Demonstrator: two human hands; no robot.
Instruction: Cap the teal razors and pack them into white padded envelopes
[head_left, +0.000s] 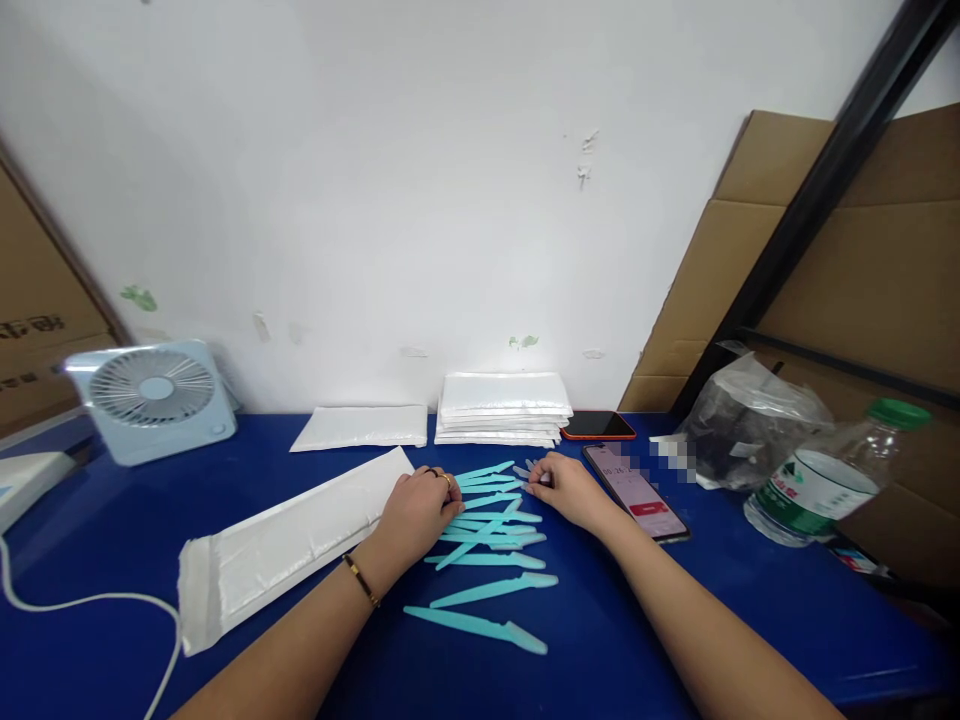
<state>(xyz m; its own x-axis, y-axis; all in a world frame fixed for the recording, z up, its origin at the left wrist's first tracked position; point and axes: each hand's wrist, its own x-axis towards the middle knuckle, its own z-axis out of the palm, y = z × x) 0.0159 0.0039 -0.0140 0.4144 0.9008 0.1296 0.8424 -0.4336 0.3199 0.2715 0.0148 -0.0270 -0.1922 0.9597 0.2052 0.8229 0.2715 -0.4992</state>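
Observation:
Several turquoise eyebrow razors [480, 622] lie in a loose column on the blue table, some crossing each other. Their handles point left and their pale blade ends point right. My left hand [421, 508] is closed with bent fingers at the handle ends of the upper razors, and its fingertips are partly hidden. Across from it, my right hand [566, 488] pinches at the blade end of an upper razor. A long white padded mailer [300, 545] lies slantwise beside and partly behind my left hand.
A stack of white mailers [502, 405] and a single mailer [360, 427] lie by the wall. To the right are a phone [637, 495], a second phone [598, 426], a bagged dark object [742, 420] and a bottle [825, 480]. A fan [154, 400] stands at left.

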